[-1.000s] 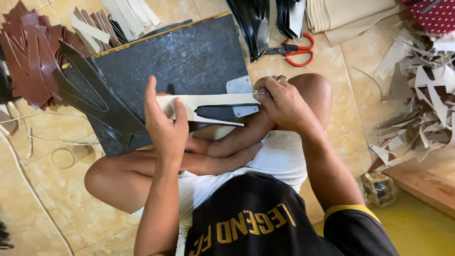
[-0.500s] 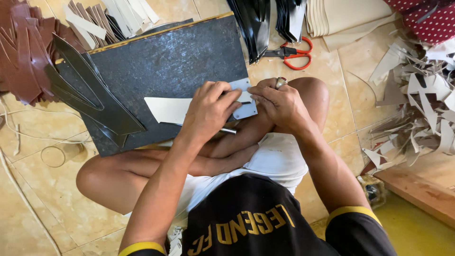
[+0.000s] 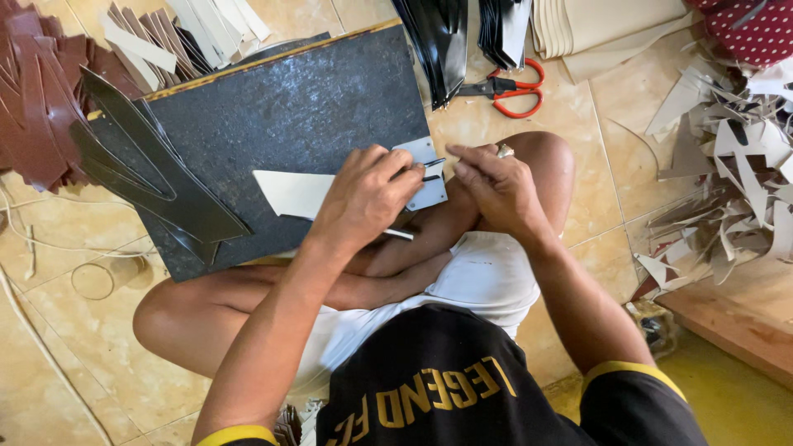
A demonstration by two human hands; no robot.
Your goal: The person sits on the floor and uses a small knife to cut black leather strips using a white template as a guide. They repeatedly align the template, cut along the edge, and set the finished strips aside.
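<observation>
Bright, even daylight, soft shadows under the arms, mild sheen on floor tiles (image 3: 578, 124), sharp focus throughout.

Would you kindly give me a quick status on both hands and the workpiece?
Left hand pressing cream template flat on dark cutting board. Right hand beside it, tool unclear. Red scissors lie apart.

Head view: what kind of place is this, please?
Probably a small floor workshop for cutting leather or similar sheet material. A dark cutting board lies on the tiled floor, with stacks of cut brown pieces, offcut scraps and red-handled scissors.
</observation>
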